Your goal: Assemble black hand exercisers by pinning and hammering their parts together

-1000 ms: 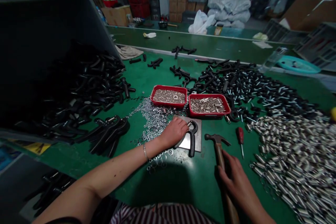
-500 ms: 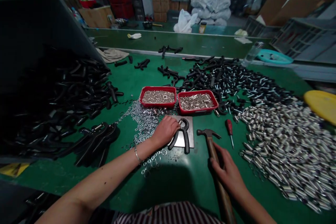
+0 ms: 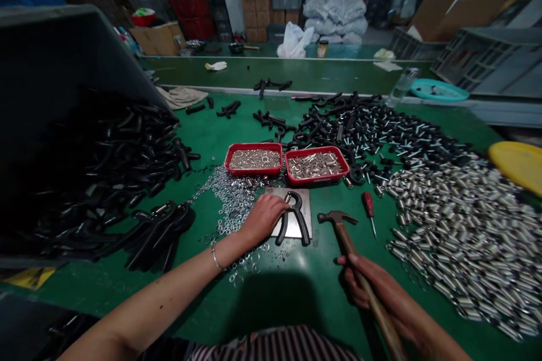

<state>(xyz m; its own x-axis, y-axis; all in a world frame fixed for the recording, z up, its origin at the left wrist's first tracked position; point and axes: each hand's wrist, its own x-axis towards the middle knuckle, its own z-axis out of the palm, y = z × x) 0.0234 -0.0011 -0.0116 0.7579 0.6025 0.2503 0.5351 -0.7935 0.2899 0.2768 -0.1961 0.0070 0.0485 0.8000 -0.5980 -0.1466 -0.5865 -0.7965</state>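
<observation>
On the metal plate, near the middle of the green desk, a black clamp, touching the fingertips of the left hand and just to their right; long axis roughly away from the body, rounded head at the far end, two legs splayed toward the striped shirt. Left hand nearer, fingers bent over the upper part of the left leg, seemingly gripping it, thumb hidden. To the right, just beyond the plate's edge, a hammer, flat face toward the clamp, claw away, wooden handle slanting back into the right hand, fingers wrapped around it. Resting on the desk or lifted slightly: impossible to tell. As for looks, clamp dark and dull, ring-like at the head, small bright metal bit at the upper left. Farther out, loose washers on the left, two red trays of small metal parts beyond the plate, a red screwdriver past the hammer, then silvery springs heaped at right and a grey bin of black parts at far left.
</observation>
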